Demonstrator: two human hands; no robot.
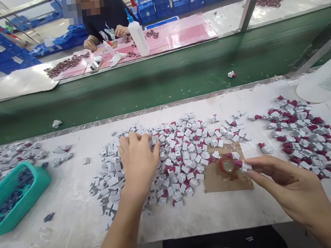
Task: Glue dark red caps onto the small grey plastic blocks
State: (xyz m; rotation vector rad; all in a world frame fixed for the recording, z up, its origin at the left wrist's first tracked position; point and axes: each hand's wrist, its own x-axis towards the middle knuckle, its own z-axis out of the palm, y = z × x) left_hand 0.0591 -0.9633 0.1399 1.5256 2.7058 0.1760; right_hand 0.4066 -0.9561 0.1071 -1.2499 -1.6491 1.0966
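My left hand [139, 160] rests on a wide heap of small light-grey plastic parts [175, 155], many with dark red pieces on them. Its fingers are curled down among the parts, and what they hold, if anything, is hidden. Between thumb and fingertips, my right hand [289, 185] pinches a small grey part with a dark red end [242, 166]. That part is just right of a round, shallow reddish dish [228, 166], which sits on a brown cardboard piece [218, 180].
Another pile of grey and dark red parts [301, 134] lies right, beside a white container [323, 74]. At left stands a teal basket [38, 179] with dark pieces. Beyond the green conveyor belt [154, 86], a person [109, 17] works at a pink mat [184, 34] with a white bottle [138, 38].
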